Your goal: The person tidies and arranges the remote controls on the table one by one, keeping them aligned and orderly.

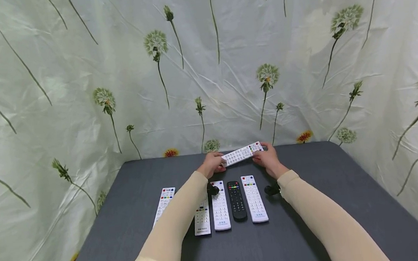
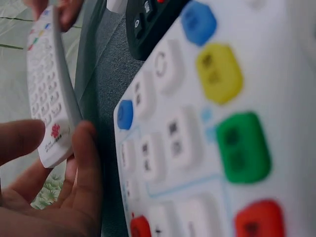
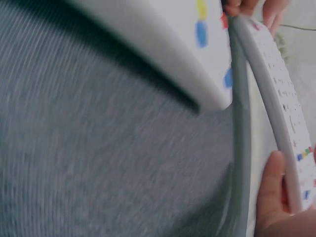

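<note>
Above the far part of the table, both hands hold a white remote control [image 1: 240,154] by its ends, buttons facing up and toward me, tilted with the right end higher. My left hand [image 1: 213,163] grips the left end; in the left wrist view its thumb lies near a red logo on the remote [image 2: 49,94]. The other end, with coloured buttons, is in my right hand [image 1: 267,158]. In the right wrist view, fingers of the right hand [image 3: 276,202] lie along the remote's edge.
On the dark table [image 1: 314,187] lie a black remote [image 1: 237,200] and white remotes [image 1: 254,199], [image 1: 220,208], [image 1: 202,222], [image 1: 164,201] in a row. My left forearm covers parts of the left ones. Behind stands a white flower-printed curtain [image 1: 227,82].
</note>
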The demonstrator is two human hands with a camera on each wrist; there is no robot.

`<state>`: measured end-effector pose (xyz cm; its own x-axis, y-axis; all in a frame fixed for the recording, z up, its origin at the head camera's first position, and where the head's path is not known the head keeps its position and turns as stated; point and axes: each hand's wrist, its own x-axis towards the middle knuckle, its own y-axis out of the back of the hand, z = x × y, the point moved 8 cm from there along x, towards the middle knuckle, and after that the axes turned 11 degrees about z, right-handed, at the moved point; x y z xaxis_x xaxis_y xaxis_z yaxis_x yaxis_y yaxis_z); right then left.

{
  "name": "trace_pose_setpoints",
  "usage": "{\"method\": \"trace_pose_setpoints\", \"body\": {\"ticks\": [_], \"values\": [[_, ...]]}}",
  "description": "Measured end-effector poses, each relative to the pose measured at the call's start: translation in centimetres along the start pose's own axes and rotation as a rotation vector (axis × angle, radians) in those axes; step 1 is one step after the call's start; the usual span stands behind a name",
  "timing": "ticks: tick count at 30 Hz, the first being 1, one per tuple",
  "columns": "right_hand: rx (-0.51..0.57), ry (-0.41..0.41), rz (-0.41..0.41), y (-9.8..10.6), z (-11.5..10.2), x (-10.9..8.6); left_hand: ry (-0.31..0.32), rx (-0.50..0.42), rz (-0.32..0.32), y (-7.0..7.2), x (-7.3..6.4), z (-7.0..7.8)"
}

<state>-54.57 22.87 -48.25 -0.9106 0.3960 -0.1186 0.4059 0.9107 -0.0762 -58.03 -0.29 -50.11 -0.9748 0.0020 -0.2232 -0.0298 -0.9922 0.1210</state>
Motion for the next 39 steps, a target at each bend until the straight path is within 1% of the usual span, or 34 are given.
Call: {"method": "trace_pose_setpoints", "body": {"ticks": [2,4,6,8,11,15,18,21,24,29,32,35,39], "values": [[0.083,0.029,-0.006,-0.1,-0.5,-0.2,0.018,-0.007,-0.027,-0.4,0.0,-0.2],[0.128,0.076,-0.009,-0.1,-1.1,-0.4,0.026,-0.023,-0.053,-0.8,0.0,-0.3],[0.121,0.136,-0.014,-0.2,-1.7,-0.6,0.030,-0.048,-0.079,-1.4,-0.1,-0.2],[0.092,0.192,-0.015,-0.2,-2.2,-0.9,0.023,-0.062,-0.107,-1.9,-0.3,0.2],[0.084,0.239,-0.006,-0.1,-2.6,-1.1,0.003,-0.083,-0.149,-2.8,-0.7,0.8],[0.159,0.215,-0.017,0.2,-4.1,-2.3,-0.013,-0.106,-0.194,-3.8,-1.2,1.5],[0.177,0.195,-0.043,0.4,-5.0,-3.1,-0.017,-0.105,-0.225,-4.3,-1.7,1.8],[0.151,0.199,-0.063,0.5,-5.2,-3.3,-0.026,-0.081,-0.251,-4.7,-2.2,2.0],[0.108,0.211,-0.074,0.8,-5.9,-3.7,-0.039,-0.067,-0.270,-5.2,-2.8,2.3],[0.012,0.234,-0.069,1.5,-7.4,-4.2,-0.067,-0.066,-0.316,-6.3,-3.9,3.0],[-0.026,0.245,-0.077,1.9,-8.1,-4.5,-0.082,-0.049,-0.342,-7.1,-4.5,3.3],[-0.031,0.262,-0.098,2.2,-8.3,-4.5,-0.098,-0.033,-0.360,-7.6,-4.9,3.5],[-0.049,0.295,-0.129,2.5,-7.8,-4.1,-0.130,0.000,-0.367,-7.9,-5.7,3.6]]}}
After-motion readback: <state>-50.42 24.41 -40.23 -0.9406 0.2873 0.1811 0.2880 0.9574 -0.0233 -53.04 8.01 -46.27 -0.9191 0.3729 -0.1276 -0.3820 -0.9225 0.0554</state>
